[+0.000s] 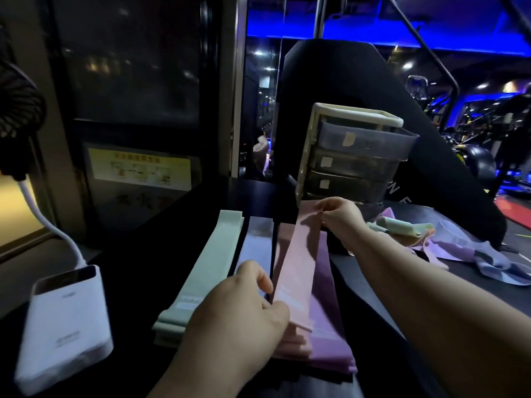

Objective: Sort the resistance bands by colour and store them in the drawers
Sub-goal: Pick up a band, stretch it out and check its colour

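A pink resistance band [298, 262] is stretched flat between my hands, just above a pink pile [293, 344]. My left hand [244, 311] pinches its near end and my right hand [342, 216] pinches its far end. Sorted piles lie side by side on the dark surface: green bands [201, 277] at the left, a greyish-lilac pile [255, 248], the pink pile, and purple bands [330, 326] at the right. A cream drawer unit [353, 159] with three smoky drawers stands behind; its top drawer [370, 139] is pulled out.
A loose heap of unsorted bands [448, 242] lies at the right. A white power bank [64, 323] with a white cable [51, 225] sits at the left. A black padded seat back [344, 81] rises behind the drawers.
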`<action>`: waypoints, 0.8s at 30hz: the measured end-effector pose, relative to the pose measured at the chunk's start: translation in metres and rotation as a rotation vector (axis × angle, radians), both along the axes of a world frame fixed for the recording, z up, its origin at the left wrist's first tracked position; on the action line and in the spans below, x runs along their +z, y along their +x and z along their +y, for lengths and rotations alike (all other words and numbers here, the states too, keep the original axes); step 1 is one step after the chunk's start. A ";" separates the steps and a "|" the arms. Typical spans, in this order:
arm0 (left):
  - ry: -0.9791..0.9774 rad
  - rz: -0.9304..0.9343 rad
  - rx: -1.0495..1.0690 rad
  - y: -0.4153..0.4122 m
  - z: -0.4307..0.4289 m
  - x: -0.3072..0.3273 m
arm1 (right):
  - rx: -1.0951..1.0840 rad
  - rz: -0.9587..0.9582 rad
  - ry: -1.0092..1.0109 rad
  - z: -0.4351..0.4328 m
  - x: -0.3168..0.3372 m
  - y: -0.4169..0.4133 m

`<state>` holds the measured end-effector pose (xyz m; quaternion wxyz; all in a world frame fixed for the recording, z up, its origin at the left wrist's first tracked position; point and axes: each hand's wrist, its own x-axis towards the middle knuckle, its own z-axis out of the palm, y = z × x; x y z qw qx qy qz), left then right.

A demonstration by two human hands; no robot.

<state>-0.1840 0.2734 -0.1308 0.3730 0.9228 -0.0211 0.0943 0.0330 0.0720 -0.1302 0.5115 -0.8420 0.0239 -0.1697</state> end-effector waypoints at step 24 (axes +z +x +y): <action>0.241 0.066 -0.110 0.005 -0.003 -0.003 | 0.034 0.026 -0.416 0.021 -0.041 0.017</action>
